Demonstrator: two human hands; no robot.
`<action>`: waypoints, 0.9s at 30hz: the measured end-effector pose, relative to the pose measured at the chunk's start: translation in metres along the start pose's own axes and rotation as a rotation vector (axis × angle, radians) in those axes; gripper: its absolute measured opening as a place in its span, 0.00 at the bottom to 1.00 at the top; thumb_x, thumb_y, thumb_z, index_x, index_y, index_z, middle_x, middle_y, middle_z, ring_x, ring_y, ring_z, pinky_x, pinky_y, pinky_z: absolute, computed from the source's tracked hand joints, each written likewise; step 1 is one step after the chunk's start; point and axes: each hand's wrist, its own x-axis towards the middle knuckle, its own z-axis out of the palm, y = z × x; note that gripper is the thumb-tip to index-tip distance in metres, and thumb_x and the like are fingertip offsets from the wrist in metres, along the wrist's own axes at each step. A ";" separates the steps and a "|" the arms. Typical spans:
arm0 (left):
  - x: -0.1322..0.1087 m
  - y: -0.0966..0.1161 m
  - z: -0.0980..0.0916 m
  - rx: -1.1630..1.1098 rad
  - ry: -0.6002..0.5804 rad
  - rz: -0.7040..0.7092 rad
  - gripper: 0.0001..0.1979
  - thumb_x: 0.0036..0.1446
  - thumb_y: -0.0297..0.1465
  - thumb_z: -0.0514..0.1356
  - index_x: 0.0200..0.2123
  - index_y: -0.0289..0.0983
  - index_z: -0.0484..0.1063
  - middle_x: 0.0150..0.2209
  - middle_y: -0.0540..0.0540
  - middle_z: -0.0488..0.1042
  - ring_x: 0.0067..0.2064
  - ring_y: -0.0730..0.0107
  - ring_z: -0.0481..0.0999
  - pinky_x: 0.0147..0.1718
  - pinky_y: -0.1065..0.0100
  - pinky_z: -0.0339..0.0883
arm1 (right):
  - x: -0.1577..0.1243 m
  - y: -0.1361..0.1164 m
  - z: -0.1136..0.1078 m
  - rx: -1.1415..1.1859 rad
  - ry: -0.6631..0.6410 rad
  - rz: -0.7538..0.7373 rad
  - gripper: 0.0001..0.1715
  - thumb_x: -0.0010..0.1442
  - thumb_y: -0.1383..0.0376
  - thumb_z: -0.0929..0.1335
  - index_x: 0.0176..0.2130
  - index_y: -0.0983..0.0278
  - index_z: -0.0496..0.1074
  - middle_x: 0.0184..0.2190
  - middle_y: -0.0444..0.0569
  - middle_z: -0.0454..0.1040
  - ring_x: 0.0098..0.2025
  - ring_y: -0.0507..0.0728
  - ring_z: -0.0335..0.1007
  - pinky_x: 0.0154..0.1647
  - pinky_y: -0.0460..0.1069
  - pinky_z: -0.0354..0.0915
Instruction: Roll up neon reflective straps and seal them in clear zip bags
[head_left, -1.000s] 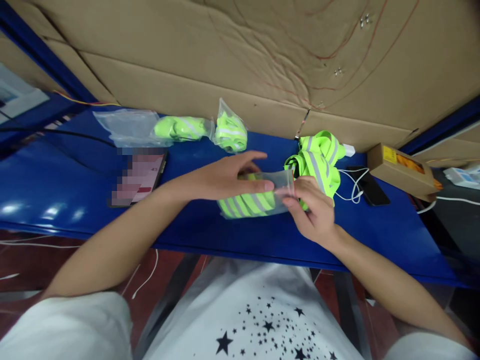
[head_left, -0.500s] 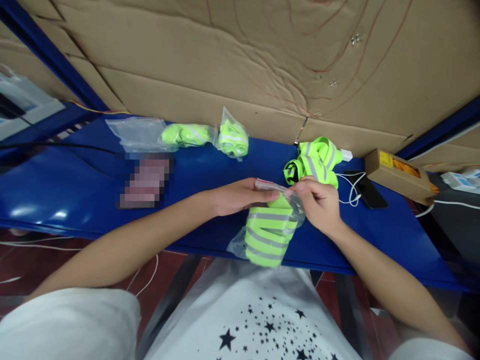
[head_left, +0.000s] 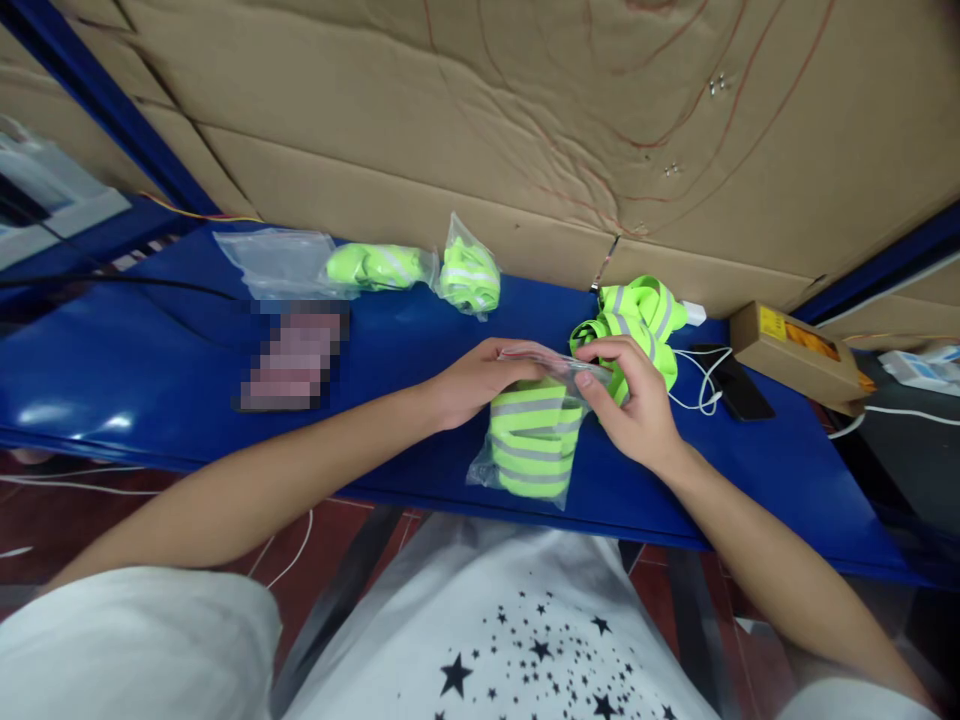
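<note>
A clear zip bag (head_left: 480,462) hangs between my hands near the front of the blue table. Inside it is a folded neon-yellow reflective strap (head_left: 534,445) with grey stripes. My left hand (head_left: 480,382) grips the bag's top edge at the left, some fingers hidden behind the plastic. At the right end of that edge, my right hand (head_left: 631,405) pinches the bag between thumb and forefinger. Just behind my right hand lies a loose heap of the same reflective strap (head_left: 637,315), not in a bag.
Two bagged reflective straps (head_left: 379,267) lie along the back, beside flat clear bags (head_left: 277,262). A pixelated object (head_left: 296,360) is at left on the blue table (head_left: 420,350). At right are a black phone (head_left: 739,385), white cable (head_left: 705,385) and cardboard box (head_left: 795,350).
The bag's bottom has risen slightly and its top edge lies flatter. My right hand has shifted its hold, with the forefinger now stretched over the bag's edge.
</note>
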 end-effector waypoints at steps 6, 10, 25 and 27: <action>0.000 0.000 -0.001 -0.037 -0.027 -0.034 0.13 0.52 0.29 0.67 0.43 0.36 0.84 0.44 0.43 0.85 0.47 0.60 0.82 0.49 0.64 0.72 | 0.001 0.010 0.001 0.241 -0.045 0.368 0.17 0.67 0.50 0.69 0.43 0.60 0.74 0.34 0.47 0.77 0.35 0.55 0.74 0.35 0.49 0.68; 0.002 0.000 -0.002 -0.073 0.006 -0.068 0.17 0.56 0.39 0.70 0.45 0.36 0.83 0.46 0.41 0.84 0.47 0.59 0.82 0.49 0.64 0.72 | 0.006 0.015 -0.002 0.381 -0.039 0.543 0.27 0.59 0.44 0.74 0.25 0.62 0.70 0.18 0.41 0.69 0.20 0.50 0.64 0.22 0.46 0.60; 0.008 -0.008 -0.005 -0.095 0.168 -0.082 0.24 0.50 0.49 0.73 0.38 0.34 0.84 0.35 0.43 0.84 0.36 0.64 0.82 0.38 0.68 0.73 | 0.011 0.025 -0.009 0.432 -0.066 0.481 0.24 0.56 0.46 0.77 0.28 0.62 0.72 0.22 0.43 0.75 0.24 0.51 0.67 0.26 0.47 0.64; 0.006 -0.006 -0.004 -0.084 0.132 -0.062 0.22 0.51 0.47 0.73 0.40 0.34 0.84 0.37 0.43 0.84 0.37 0.64 0.82 0.39 0.68 0.73 | 0.011 0.022 -0.009 0.413 -0.046 0.462 0.25 0.56 0.46 0.77 0.28 0.61 0.71 0.22 0.43 0.75 0.24 0.51 0.67 0.26 0.47 0.63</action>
